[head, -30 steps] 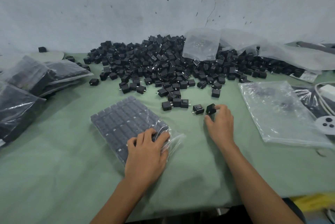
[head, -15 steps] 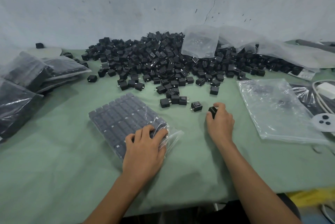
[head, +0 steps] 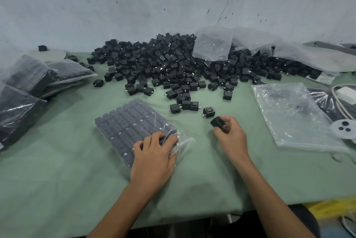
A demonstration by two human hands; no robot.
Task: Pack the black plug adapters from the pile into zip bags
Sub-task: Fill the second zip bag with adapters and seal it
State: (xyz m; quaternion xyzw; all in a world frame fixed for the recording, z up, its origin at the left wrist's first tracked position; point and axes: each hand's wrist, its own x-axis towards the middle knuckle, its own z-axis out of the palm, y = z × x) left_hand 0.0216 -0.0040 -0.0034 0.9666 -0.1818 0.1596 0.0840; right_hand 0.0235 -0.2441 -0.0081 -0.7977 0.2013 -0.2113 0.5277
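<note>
A big pile of black plug adapters (head: 173, 66) spreads along the back of the green table. In front of it lies a clear zip bag (head: 131, 128) filled with neat rows of adapters, its mouth toward the right. My left hand (head: 154, 153) rests on the bag's near right end, fingers curled over the plastic by the opening. My right hand (head: 231, 135) pinches one black adapter (head: 218, 122) just above the table, right of the bag's mouth. A loose adapter (head: 209, 111) sits just beyond it.
Filled bags (head: 28, 87) are stacked at the left edge. A stack of empty zip bags (head: 292, 114) lies at the right, with more loose plastic (head: 213, 43) on the pile. A white cable and adapter (head: 344, 93) sit at the far right. The table's front edge runs near my arms.
My right hand has picked one adapter off the table and drawn it back toward me and slightly left. My left hand has stayed on the filled bag.
</note>
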